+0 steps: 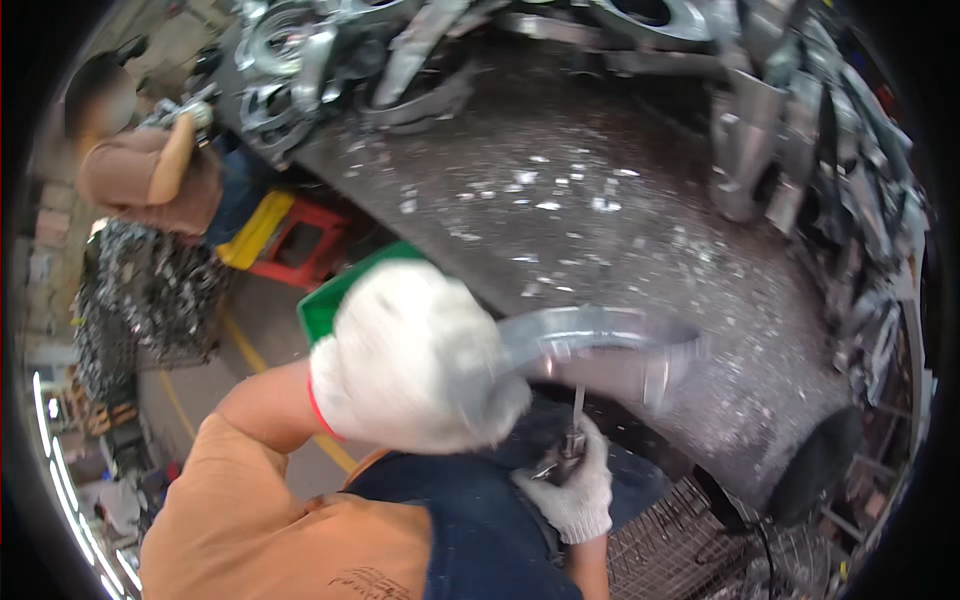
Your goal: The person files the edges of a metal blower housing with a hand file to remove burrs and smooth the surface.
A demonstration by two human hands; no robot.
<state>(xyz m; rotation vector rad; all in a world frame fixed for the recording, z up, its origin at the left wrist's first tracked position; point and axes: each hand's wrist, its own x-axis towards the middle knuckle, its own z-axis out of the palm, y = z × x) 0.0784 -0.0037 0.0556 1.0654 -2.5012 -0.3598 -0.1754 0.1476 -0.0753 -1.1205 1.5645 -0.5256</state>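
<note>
nearest in the scene, the right hand (572, 490), in a white work glove, is closed around a slim metal hand tool (574, 432) whose shaft points up toward the underside of a curved grey metal casting (600, 335). just above and to the left, the left hand (415, 355), also white-gloved, has its fingers wrapped over the left end of that casting and holds it at the near edge of the workbench (620, 220); the hand is blurred, so the exact finger positions are unclear, but they are clamped on the part. the casting lies roughly level, between the two hands, with the tool tip touching or just under its inner edge.

as a judgement, this piece is mid-trim: metal shavings litter the bench just beyond it, suggesting scraping work is under way, not finished.

farther off, a heap of similar castings (330, 60) lines the far and right edges of the bench. whether these are finished or waiting cannot be told. at the far left a co-worker (150, 170) in a brown top handles another part beside a full wire crate (150, 290).
</note>
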